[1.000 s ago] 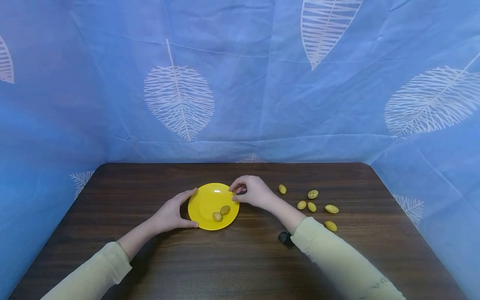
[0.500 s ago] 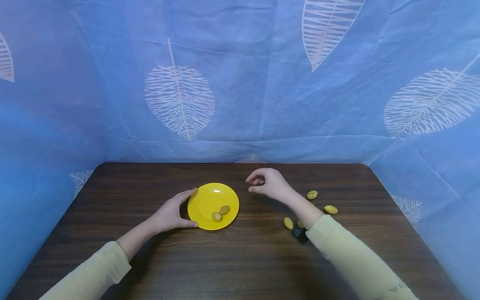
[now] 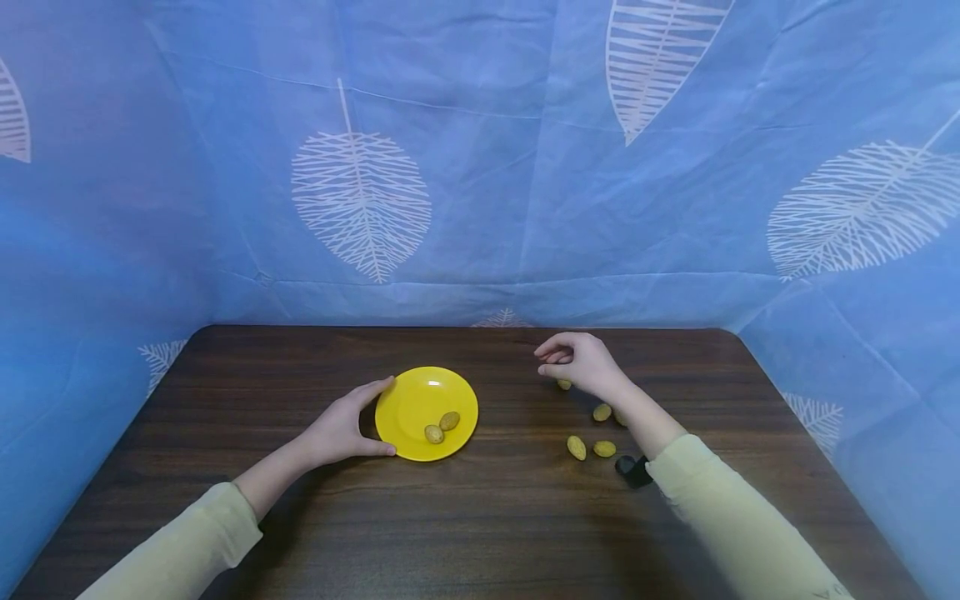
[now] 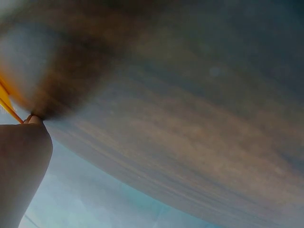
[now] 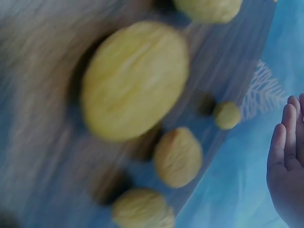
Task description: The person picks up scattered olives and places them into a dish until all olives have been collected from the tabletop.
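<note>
My left hand (image 3: 341,429) holds the left rim of a round yellow plate (image 3: 405,404), its thumb at the near edge and its fingers at the far edge. Two small brownish-yellow oval pieces (image 3: 449,420) lie together on the plate, towards its near right. Over the right part of the table, my right hand (image 3: 585,365) is loosely bent with nothing seen in it. Below it, one yellow oval piece (image 3: 564,384) is partly hidden. Several more rest nearer me, among them a wrinkled yellow oval piece (image 5: 135,80), large in the right wrist view. Their exact kind is unclear.
A dark wooden table (image 3: 337,525) bears everything. By my right sleeve sits a black object (image 3: 633,471), partly covered by the cuff. Blue cloth (image 3: 480,167) with white leaf prints hangs behind the table and along its sides.
My right hand has moved from the plate's right edge rightwards to above the loose yellow oval pieces. My left hand and the plate stay in place.
</note>
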Motion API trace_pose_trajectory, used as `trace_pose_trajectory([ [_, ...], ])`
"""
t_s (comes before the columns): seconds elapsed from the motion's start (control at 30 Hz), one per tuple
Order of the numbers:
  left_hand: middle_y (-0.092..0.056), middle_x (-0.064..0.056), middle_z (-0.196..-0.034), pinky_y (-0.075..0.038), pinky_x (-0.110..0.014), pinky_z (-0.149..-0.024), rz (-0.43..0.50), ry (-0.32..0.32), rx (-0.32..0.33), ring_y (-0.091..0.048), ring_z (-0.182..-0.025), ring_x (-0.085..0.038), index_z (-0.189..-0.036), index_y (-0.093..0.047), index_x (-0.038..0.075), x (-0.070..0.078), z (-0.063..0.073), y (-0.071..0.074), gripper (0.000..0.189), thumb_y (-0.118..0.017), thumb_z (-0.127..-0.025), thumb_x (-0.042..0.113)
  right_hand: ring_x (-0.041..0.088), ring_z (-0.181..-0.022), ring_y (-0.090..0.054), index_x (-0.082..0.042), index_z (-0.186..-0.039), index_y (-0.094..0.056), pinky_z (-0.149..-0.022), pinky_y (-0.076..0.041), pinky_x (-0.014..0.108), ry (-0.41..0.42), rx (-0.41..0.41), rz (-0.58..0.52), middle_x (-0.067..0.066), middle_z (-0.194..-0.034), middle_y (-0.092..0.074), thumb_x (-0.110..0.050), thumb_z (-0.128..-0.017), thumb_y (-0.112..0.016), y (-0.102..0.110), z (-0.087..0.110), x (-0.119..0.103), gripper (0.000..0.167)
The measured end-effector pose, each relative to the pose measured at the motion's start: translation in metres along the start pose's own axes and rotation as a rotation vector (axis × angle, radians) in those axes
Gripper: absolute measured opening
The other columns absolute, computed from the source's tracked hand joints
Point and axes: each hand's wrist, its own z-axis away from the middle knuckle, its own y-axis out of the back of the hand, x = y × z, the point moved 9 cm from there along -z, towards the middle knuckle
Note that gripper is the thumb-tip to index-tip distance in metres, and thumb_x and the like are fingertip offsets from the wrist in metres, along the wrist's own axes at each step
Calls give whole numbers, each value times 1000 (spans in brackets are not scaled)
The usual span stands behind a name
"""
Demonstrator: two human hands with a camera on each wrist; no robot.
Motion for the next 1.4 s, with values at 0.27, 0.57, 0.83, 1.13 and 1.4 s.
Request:
trace_pose_trajectory([
  [0.27, -42, -29, -165, -38, -68, -122, 7, -3, 2, -41, -151, -51, -163, -36, -3, 0, 0, 0, 106, -94, -81, 32, 34, -103, -73, 3, -121, -74, -89, -62, 46, -27, 17, -13, 22, -115, -76, -8, -97, -76, 6, 5, 21, 26],
  [0.57, -42, -29, -165, -38, -68, -121, 0, -8, 4, -41, -151, -52, -163, -36, -2, -1, 0, -1, 107, -94, -81, 33, 34, -104, -74, 4, -120, -74, -89, -63, 46, -47, 19, -11, 23, -117, -76, -9, -97, -76, 8, 7, 41, 26],
  [0.83, -42, -29, -164, -38, -69, -121, 3, -2, 5, -41, -151, -52, -163, -36, -1, -1, 0, -1, 107, -94, -80, 32, 32, -101, -74, 4, -118, -75, -85, -63, 41, -63, 14, -13, 22, -112, -77, -9, -96, -78, 9, 7, 53, 26],
  [1.13, -42, -29, -164, -38, -69, -121, -1, -5, 2, -41, -151, -52, -163, -36, -2, 0, 1, 0, 106, -94, -81, 33, 30, -99, -73, 5, -119, -74, -84, -63, 38, -87, -23, -14, 21, -111, -76, -9, -95, -78, 4, 7, 64, 28],
  [1.4, -42, -29, -165, -38, -68, -121, 1, 0, 2, -42, -151, -51, -163, -36, -1, -2, -1, -1, 106, -94, -81, 32, 31, -101, -72, 6, -120, -73, -88, -62, 42, -91, -47, -18, 23, -113, -74, -10, -96, -79, 1, 7, 63, 29],
])
